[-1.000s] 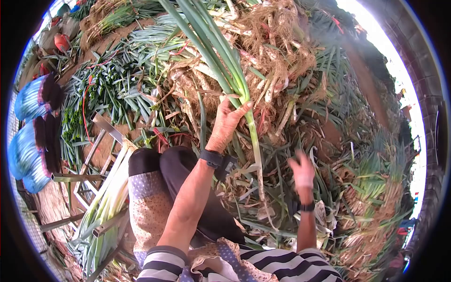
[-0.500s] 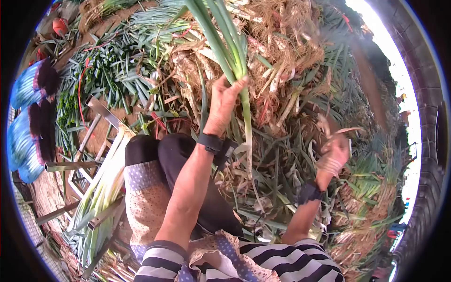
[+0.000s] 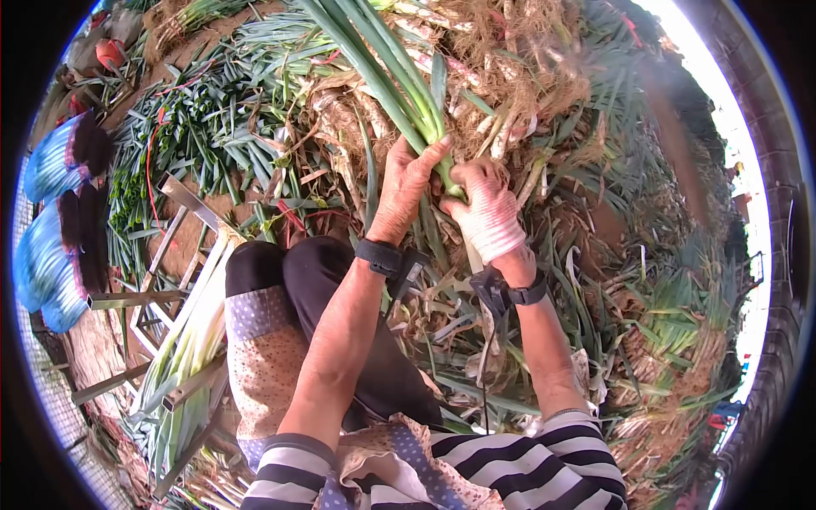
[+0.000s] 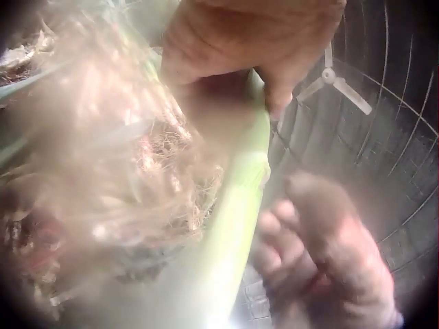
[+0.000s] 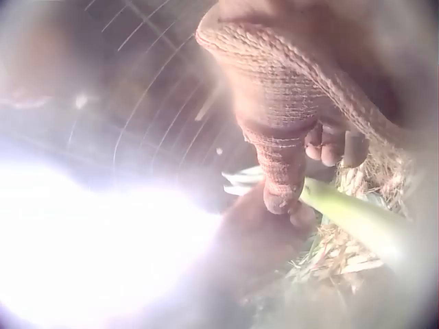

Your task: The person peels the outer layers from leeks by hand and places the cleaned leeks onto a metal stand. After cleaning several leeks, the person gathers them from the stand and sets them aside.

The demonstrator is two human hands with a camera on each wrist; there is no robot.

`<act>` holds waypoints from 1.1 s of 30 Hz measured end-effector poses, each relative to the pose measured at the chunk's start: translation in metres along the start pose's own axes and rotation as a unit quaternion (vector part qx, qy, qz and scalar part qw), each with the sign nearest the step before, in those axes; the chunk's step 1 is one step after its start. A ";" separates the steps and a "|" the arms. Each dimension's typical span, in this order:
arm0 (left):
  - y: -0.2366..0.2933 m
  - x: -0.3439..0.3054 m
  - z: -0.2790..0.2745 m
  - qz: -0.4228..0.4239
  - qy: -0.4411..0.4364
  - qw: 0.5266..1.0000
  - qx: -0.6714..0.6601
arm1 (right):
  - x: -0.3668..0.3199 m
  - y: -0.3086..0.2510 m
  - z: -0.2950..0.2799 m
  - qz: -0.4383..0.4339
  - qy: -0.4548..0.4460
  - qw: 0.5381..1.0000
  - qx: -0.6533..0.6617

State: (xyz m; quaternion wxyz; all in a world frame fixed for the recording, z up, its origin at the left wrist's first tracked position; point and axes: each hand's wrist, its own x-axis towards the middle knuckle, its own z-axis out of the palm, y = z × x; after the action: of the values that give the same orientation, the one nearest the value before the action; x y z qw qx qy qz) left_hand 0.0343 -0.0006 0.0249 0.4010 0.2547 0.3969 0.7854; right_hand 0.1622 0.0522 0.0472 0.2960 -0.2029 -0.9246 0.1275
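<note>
My left hand (image 3: 406, 191) grips a thick leek (image 3: 427, 127) where its green leaves fan out; the pale stalk hangs below the fist. In the left wrist view the left hand (image 4: 250, 38) curls round the top of the stalk (image 4: 233, 219). Just below it, my right hand (image 3: 489, 211), in a pale wrap, reaches over the stalk with fingers bent and thumb apart. The left wrist view has the right hand (image 4: 329, 260) beside the stalk, not wrapped round it. Its thumb overlaps the stalk (image 5: 357, 216) in the right wrist view; whether they touch is unclear.
Rooty leeks (image 3: 527, 76) lie heaped ahead. Cut green leaves (image 3: 195, 127) spread at the left, with a metal frame (image 3: 136, 300) holding pale leeks (image 3: 191, 331) beside the knees. Blue bundles (image 3: 42, 255) stand far left. Loose leaves (image 3: 595, 280) cover the ground at the right.
My right hand has come in from the right to the stalk; the leaf scrap it had half a second ago is gone from it. The left hand keeps its grip, and the leek tilts more to the left.
</note>
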 end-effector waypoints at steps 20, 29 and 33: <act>0.008 0.020 -0.024 0.125 0.134 0.982 -0.034 | -0.406 0.015 -0.025 0.374 -0.524 0.755 -0.122; 0.008 0.025 -0.025 0.036 0.027 0.952 -0.304 | -0.317 0.021 -0.078 0.522 -0.377 0.752 -0.142; -0.002 0.025 -0.020 0.013 -0.040 0.927 -0.373 | -0.155 0.019 -0.060 0.300 -0.103 0.947 -0.049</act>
State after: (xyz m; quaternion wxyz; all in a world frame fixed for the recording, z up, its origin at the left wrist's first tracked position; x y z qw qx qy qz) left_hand 0.0073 0.0125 0.0141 0.4722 0.1235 0.0551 0.8711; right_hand 0.3183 0.0062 0.0111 0.1371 -0.4708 -0.8517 0.1848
